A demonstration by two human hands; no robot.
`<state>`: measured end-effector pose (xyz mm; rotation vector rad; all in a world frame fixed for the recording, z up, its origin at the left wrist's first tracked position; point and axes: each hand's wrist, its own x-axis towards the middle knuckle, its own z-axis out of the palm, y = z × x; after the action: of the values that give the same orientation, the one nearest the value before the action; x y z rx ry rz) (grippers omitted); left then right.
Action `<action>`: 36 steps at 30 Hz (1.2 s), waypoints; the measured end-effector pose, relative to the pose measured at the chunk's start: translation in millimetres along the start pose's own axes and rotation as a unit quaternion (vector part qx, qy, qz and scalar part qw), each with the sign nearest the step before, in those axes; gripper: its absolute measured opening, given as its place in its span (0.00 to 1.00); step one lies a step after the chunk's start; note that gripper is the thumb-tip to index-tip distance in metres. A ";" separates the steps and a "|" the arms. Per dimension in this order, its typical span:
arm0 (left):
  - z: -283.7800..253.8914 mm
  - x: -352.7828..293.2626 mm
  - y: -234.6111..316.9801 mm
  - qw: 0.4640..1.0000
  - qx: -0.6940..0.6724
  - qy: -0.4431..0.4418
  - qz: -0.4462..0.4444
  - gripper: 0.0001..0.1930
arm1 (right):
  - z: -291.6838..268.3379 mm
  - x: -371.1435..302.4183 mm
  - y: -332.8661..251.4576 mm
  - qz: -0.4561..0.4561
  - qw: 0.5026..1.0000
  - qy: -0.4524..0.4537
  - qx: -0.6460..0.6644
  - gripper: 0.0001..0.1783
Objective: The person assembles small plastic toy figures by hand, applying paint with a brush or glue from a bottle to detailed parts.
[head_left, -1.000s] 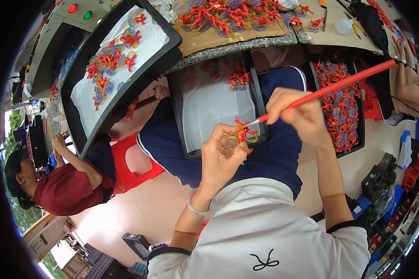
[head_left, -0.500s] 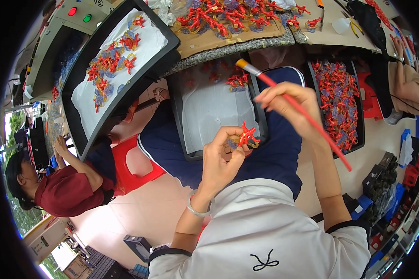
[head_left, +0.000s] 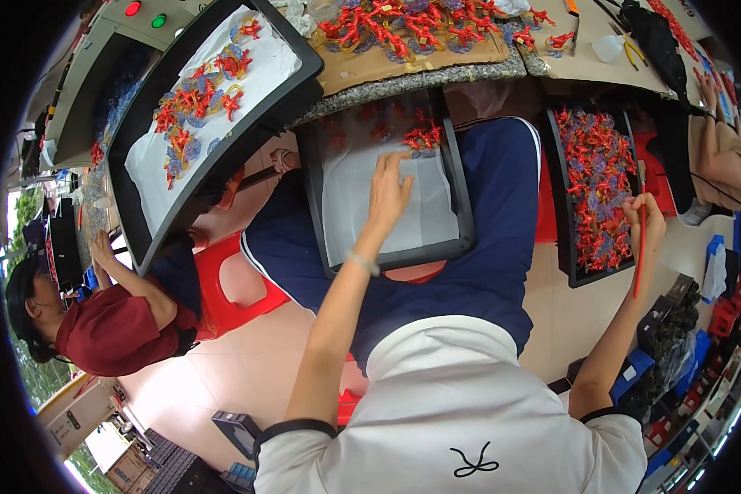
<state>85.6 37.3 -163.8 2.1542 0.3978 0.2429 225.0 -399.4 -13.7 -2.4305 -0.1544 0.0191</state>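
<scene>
My left hand (head_left: 389, 193) reaches over the black tray (head_left: 467, 244) on my lap, its fingers stretched toward the far end and thumb apart. No piece shows in it. Just beyond its fingertips, a red branching figure with clear purple and yellow parts (head_left: 422, 138) lies on the tray's white lining sheet (head_left: 354, 210). More such pieces sit dimly in the shade at the tray's far end. Out to the right, my right hand (head_left: 649, 216) is closed round a red-handled paintbrush (head_left: 640, 255), beside the right-hand tray (head_left: 583, 279) heaped with red and purple pieces.
A black tray lined with white paper (head_left: 152, 185) stands tilted at the left with several figures. The workbench (head_left: 436, 82) ahead carries a pile of them on cardboard. Pliers (head_left: 634, 51) lie at the far right. A co-worker in a dark red shirt (head_left: 119, 329) sits left, another person right.
My left hand has gone forward from near my body into the lap tray; the figure it held no longer shows in it. My right hand has swung right with the paintbrush.
</scene>
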 end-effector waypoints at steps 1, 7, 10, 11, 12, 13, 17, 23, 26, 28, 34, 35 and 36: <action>11.7 14.8 -18.2 0.998 0.023 0.016 0.054 0.21 | -2.1 1.0 3.9 0.021 0.999 0.009 0.025 0.10; 63.4 47.2 -17.8 0.991 0.128 -0.026 -0.007 0.18 | 28.2 -17.1 -42.5 -0.037 0.989 0.056 0.133 0.08; 67.7 46.8 -18.6 0.992 0.124 0.018 -0.021 0.14 | 45.1 -24.0 -54.1 -0.043 0.988 0.028 0.143 0.08; 66.3 45.9 -17.5 0.994 0.103 0.033 -0.027 0.11 | 49.3 -25.6 -57.9 -0.036 0.986 0.009 0.161 0.07; 62.2 42.7 -18.2 0.994 0.103 0.033 -0.028 0.11 | 53.1 -28.7 -62.6 -0.026 0.985 0.004 0.172 0.08; 53.6 37.7 -23.9 0.996 0.052 0.064 -0.020 0.10 | 58.9 -29.9 -71.3 -0.028 0.984 0.002 0.175 0.08; 9.2 3.1 -16.1 0.964 -0.236 0.089 -0.086 0.09 | 90.9 -40.6 -106.5 -0.057 0.967 -0.002 0.250 0.07; -61.7 -67.6 102.8 0.900 -0.418 0.066 -0.103 0.08 | 164.4 -66.9 -183.5 -0.011 0.841 -0.237 0.487 0.11; -69.4 -87.5 122.9 0.886 -0.452 0.056 -0.088 0.09 | 178.7 -73.3 -215.3 -0.024 0.836 -0.268 0.479 0.13; -74.8 -93.4 133.0 0.834 -0.542 0.074 -0.075 0.09 | 184.8 -76.3 -224.6 -0.030 0.830 -0.248 0.499 0.15; -89.8 -90.1 120.5 0.842 -0.507 0.071 -0.167 0.13 | 174.0 -96.5 -244.4 -0.150 0.890 -0.195 0.384 0.17; -91.3 -89.8 121.9 0.863 -0.475 0.071 -0.158 0.13 | 174.2 -99.7 -244.5 -0.150 0.890 -0.200 0.381 0.17; -91.9 -90.5 122.5 0.873 -0.454 0.073 -0.160 0.14 | 174.4 -102.6 -244.2 -0.126 0.883 -0.193 0.408 0.18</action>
<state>-4.1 7.1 -13.2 1.1251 0.5772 0.3228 87.5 -114.5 9.2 -1.5214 -0.5275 0.3782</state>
